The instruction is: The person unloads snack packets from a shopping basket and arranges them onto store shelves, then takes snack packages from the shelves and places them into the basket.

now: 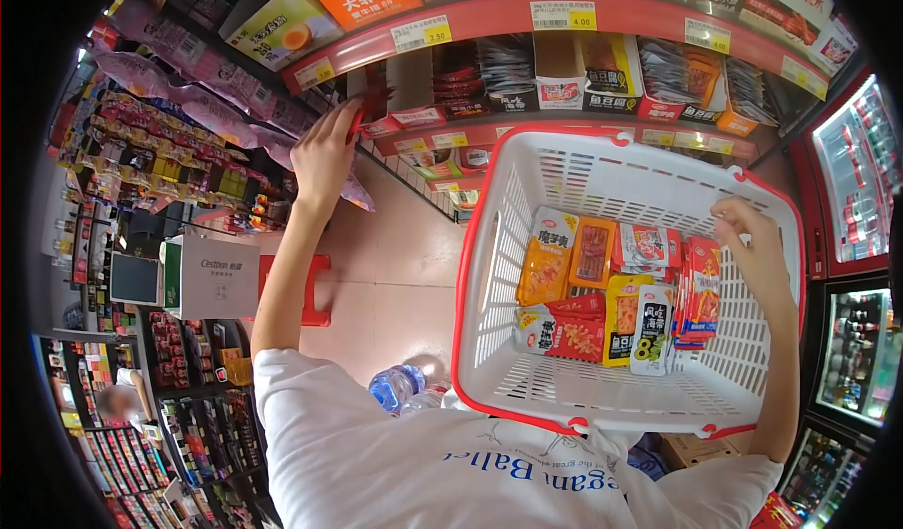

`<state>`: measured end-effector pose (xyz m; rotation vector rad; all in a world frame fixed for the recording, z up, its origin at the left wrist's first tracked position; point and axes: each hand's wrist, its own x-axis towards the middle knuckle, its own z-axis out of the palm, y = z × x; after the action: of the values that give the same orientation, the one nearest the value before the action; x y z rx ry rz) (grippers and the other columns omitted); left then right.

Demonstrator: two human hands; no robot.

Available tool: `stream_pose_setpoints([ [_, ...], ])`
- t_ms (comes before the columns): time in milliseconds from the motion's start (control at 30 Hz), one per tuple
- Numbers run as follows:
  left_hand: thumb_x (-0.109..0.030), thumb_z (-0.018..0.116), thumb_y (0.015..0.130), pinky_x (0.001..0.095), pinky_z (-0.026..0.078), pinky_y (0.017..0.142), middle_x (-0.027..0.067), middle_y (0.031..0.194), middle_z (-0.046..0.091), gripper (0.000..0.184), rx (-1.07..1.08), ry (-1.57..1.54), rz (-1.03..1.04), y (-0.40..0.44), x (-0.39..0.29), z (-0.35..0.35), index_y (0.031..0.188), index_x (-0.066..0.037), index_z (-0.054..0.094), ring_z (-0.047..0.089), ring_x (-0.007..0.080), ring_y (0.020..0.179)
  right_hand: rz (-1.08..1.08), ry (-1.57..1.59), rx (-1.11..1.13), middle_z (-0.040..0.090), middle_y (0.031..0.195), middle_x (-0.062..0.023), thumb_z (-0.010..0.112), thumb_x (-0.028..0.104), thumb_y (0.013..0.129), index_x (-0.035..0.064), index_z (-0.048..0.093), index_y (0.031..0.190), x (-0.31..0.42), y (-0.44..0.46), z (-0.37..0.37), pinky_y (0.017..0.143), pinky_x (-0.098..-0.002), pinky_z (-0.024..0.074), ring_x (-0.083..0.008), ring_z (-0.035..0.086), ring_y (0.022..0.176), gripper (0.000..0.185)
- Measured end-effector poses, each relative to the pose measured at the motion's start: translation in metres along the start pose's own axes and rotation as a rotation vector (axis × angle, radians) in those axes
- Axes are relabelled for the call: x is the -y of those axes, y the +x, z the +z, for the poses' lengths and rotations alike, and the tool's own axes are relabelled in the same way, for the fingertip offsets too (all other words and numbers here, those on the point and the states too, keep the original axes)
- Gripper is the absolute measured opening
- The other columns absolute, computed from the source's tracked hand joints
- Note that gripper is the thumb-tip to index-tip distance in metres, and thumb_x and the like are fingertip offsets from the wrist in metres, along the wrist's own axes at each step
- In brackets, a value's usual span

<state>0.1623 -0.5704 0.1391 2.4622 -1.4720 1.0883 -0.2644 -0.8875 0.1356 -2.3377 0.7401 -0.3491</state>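
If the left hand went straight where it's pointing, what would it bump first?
Probably the dark red packets at the left end of the snack shelf, just past the left hand. They're blurry, so I can't tell how close.

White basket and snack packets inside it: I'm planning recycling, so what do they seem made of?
Basket: probably plastic, smooth and satin, judging by its regular moulded slots. Snack packets: likely printed plastic film, fairly glossy, with flat sealed edges.
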Motion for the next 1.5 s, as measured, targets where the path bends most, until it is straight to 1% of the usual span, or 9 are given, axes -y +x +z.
stream_pose_setpoints([
  [200, -0.002, 0.072, 0.073, 0.0277, 0.055, 0.075, 0.0061, 0.102, 0.070, 0.037, -0.181, -0.165, 0.029, 0.004, -0.052, -0.055, 0.109, -0.009, 0.066, 0.069, 0.0196, 0.090, -0.081, -0.004, -0.041, 0.063, 0.079, -0.0075, 0.061, 0.009, 0.087, 0.0045, 0.061, 0.102, 0.011, -0.001, 0.001, 0.058, -0.0293, 0.0437, -0.0142, 0.059, 0.070, 0.016],
  [333, 0.001, 0.073, 0.077, 0.0237, 0.053, 0.077, 0.0096, 0.094, 0.072, 0.036, -0.141, -0.732, -0.168, 0.014, -0.090, -0.104, 0.112, -0.003, 0.065, 0.069, 0.0132, 0.085, -0.202, 0.089, -0.064, 0.064, 0.095, -0.0092, 0.063, 0.014, 0.086, 0.0046, 0.058, 0.113, 0.023, -0.003, 0.002, 0.071, -0.0292, 0.0474, -0.0158, 0.061, 0.086, 0.028],
  [500, -0.007, 0.079, 0.072, 0.0245, 0.052, 0.077, 0.0072, 0.091, 0.071, 0.040, 0.388, -1.404, -0.405, 0.034, -0.142, -0.148, 0.108, 0.004, 0.063, 0.065, 0.0101, 0.082, -0.204, 0.803, 0.140, 0.059, 0.117, -0.0124, 0.062, 0.049, 0.085, 0.0007, 0.046, 0.128, 0.042, -0.012, 0.005, 0.090, -0.0354, 0.0472, -0.0221, 0.059, 0.105, 0.067],
  [667, -0.019, 0.084, 0.068, 0.0260, 0.051, 0.074, 0.0067, 0.093, 0.069, 0.046, 1.030, -1.562, -0.135, 0.069, -0.205, -0.129, 0.103, 0.001, 0.063, 0.064, 0.0101, 0.081, -0.047, 0.796, 0.488, 0.059, 0.116, -0.0120, 0.069, 0.037, 0.084, -0.0007, 0.044, 0.129, 0.069, -0.019, -0.004, 0.089, -0.0326, 0.0468, -0.0183, 0.058, 0.106, 0.064],
  [833, -0.029, 0.080, 0.073, 0.0303, 0.051, 0.071, 0.0128, 0.087, 0.069, 0.049, 0.982, -1.485, 0.255, 0.067, -0.263, -0.080, 0.105, 0.004, 0.062, 0.066, 0.0179, 0.077, -0.015, 0.557, 0.493, 0.061, 0.110, -0.0092, 0.076, 0.026, 0.079, 0.0006, 0.048, 0.126, 0.042, -0.023, 0.025, 0.087, -0.0309, 0.0467, -0.0150, 0.059, 0.100, 0.061],
  [1167, -0.038, 0.068, 0.084, 0.0377, 0.050, 0.074, 0.0211, 0.085, 0.067, 0.050, 0.815, -0.987, 0.321, 0.056, -0.266, -0.058, 0.105, 0.005, 0.059, 0.067, 0.0272, 0.083, 0.076, 0.729, 0.484, 0.059, 0.117, -0.0092, 0.059, 0.022, 0.095, -0.0005, 0.041, 0.129, 0.023, -0.034, 0.075, 0.091, -0.0305, 0.0472, -0.0122, 0.057, 0.106, 0.045],
  [1267, -0.028, 0.064, 0.088, 0.0350, 0.050, 0.071, 0.0150, 0.081, 0.066, 0.037, 0.959, -0.900, 0.298, 0.063, -0.237, -0.068, 0.108, 0.003, 0.056, 0.066, 0.0229, 0.083, 0.170, 0.829, 0.473, 0.059, 0.117, -0.0084, 0.058, 0.023, 0.095, 0.0000, 0.042, 0.128, 0.014, -0.041, 0.098, 0.090, -0.0291, 0.0477, -0.0112, 0.057, 0.106, 0.043],
  [1400, -0.006, 0.051, 0.092, 0.0237, 0.047, 0.068, 0.0032, 0.082, 0.064, 0.024, 0.553, -1.496, -0.002, 0.062, -0.178, -0.072, 0.116, -0.004, 0.053, 0.063, 0.0112, 0.081, 0.264, 0.881, 0.376, 0.060, 0.117, -0.0072, 0.058, 0.021, 0.095, 0.0005, 0.044, 0.127, 0.008, -0.045, 0.118, 0.089, -0.0285, 0.0485, -0.0116, 0.059, 0.104, 0.041],
  [1500, -0.005, 0.049, 0.093, 0.0222, 0.046, 0.071, 0.0039, 0.083, 0.064, 0.018, 0.277, -1.461, -0.284, 0.050, -0.131, -0.068, 0.111, -0.002, 0.054, 0.062, 0.0101, 0.080, 0.427, 0.936, 0.414, 0.060, 0.117, -0.0084, 0.057, 0.022, 0.095, 0.0005, 0.045, 0.125, 0.004, -0.045, 0.136, 0.087, -0.0299, 0.0504, -0.0128, 0.059, 0.105, 0.039],
])
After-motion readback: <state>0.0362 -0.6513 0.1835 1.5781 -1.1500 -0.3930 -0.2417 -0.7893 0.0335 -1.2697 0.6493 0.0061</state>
